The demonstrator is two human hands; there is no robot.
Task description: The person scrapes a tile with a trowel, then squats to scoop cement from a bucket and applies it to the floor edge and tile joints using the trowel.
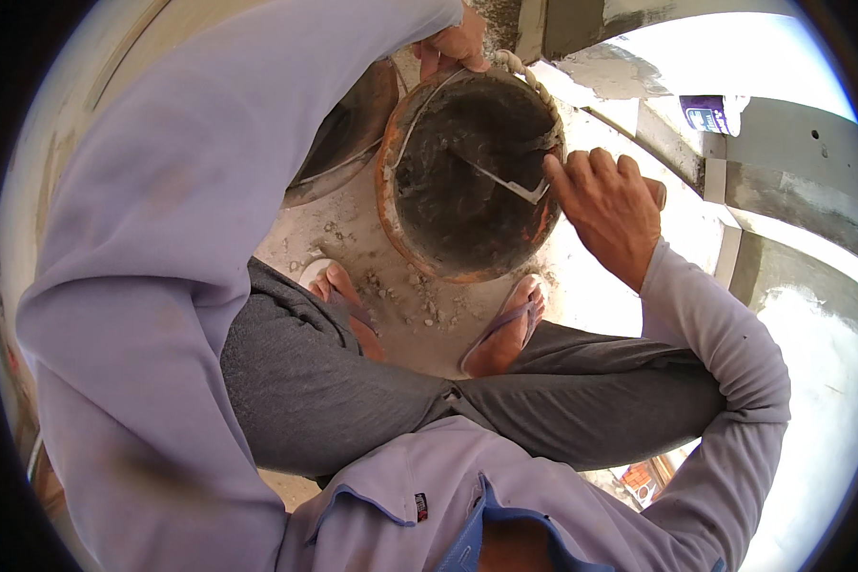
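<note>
A round bucket (388,214) with a worn orange rim stands between my feet, holding wet grey mortar (477,124). My right hand (608,205) is closed round the wooden handle of a trowel (526,191), at the bucket's right side. The trowel's bent metal neck reaches into the bucket; its blade is sunk in the mortar and hidden. At the far rim my left hand (456,46) grips the bucket's edge, beside a twisted rope handle (524,71). My left sleeve hides part of that hand.
A second dark bucket (353,129) stands left of the first, partly behind my left arm. Crumbs of mortar (419,300) lie on the dusty floor near my sandalled feet. To the right are grey plastered ledges (791,191) and a dark purple-and-white tub (710,114).
</note>
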